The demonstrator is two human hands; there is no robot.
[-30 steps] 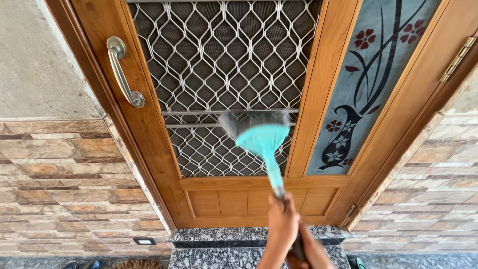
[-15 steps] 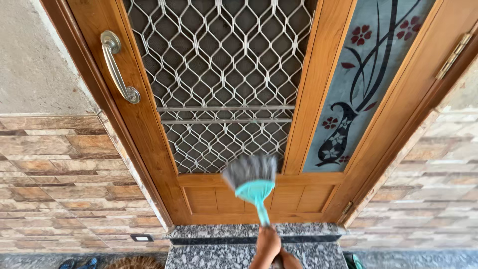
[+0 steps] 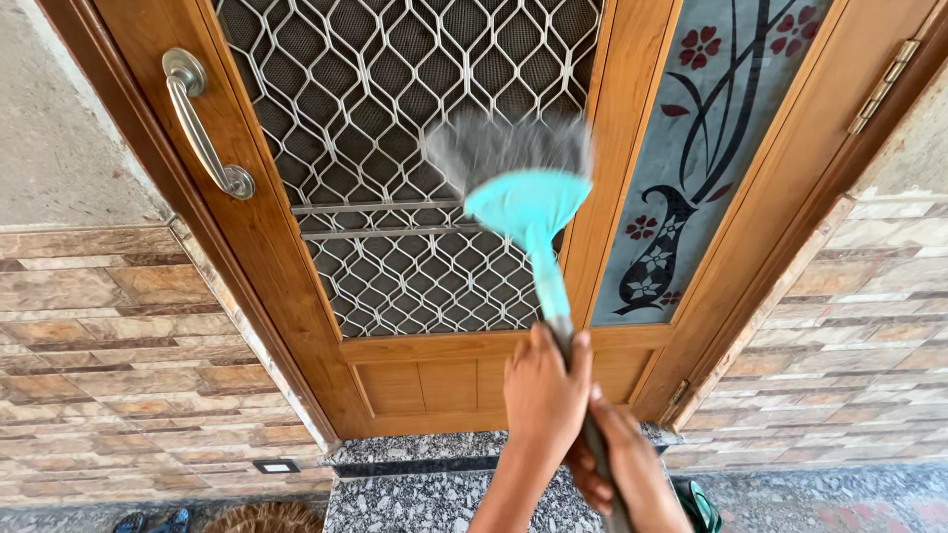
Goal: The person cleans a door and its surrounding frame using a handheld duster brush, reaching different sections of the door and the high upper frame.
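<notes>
Both my hands grip the long handle of a broom (image 3: 528, 205) with a teal fan-shaped head and grey bristles. My left hand (image 3: 543, 395) holds higher on the handle; my right hand (image 3: 624, 469) holds just below it, near the bottom edge of the view. The bristles are blurred and press against the white metal lattice grille (image 3: 395, 118) of a wooden door (image 3: 267, 247), just above its two horizontal bars.
A silver pull handle (image 3: 197, 128) is on the door's left stile. A frosted glass panel with a vase-and-flowers design (image 3: 691, 178) stands to the right. Below lies a speckled granite step (image 3: 415, 494). Brick-patterned tile walls (image 3: 118, 375) flank the door.
The broom first swept down from the grille's middle to the lower wooden panel, then rose again to above the horizontal bars. My hands came up and closer into view.
</notes>
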